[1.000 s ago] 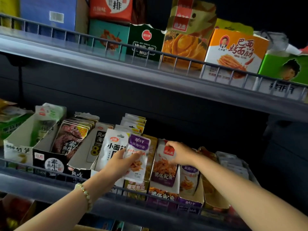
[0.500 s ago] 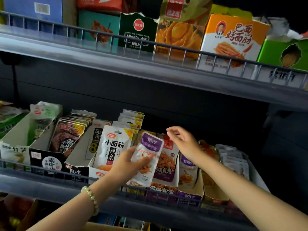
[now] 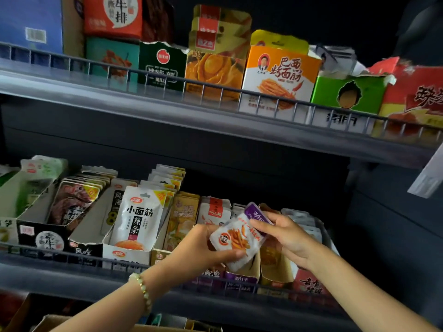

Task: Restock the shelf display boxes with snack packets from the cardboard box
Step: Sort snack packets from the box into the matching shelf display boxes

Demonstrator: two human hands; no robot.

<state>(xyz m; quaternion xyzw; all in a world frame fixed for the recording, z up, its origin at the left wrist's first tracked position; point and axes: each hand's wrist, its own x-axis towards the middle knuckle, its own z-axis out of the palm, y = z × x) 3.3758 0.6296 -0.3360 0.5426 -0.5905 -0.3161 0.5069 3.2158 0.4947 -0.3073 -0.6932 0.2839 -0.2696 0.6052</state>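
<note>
Two hands on one packet. Left hand (image 3: 203,250) grips the lower half of the purple-topped snack packet (image 3: 239,238), thumb across the front, fingers curled behind. Right hand (image 3: 290,238) pinches the packet's purple upper end between thumb and fingertips. Packet is tilted, top leaning right, and held in the air just above the purple display box (image 3: 241,279) on the lower shelf (image 3: 60,276); not yet seated in it.

Stock check, lower shelf:
- white-packet box (image 3: 124,254): full row, packets upright, front to back
- black box (image 3: 40,238) with dark meat-print packets: well filled
- box between those two (image 3: 84,236): looks thin, much bare inner wall showing
- green-and-white box (image 3: 21,195) at far left: looks mostly hollow
- purple display box: fill level hidden behind both hands, cannot tell

Cardboard box (image 3: 44,323): only a corner shows at the bottom edge, below the shelf; contents not visible.

Judgement: task is mid-way. Current step is dropping this one packet into the purple box. At least two boxes on the left probably want topping up, if the carton holds matching stock. Upper shelf (image 3: 167,109) boxes not assessed, as their fronts hide the contents
</note>
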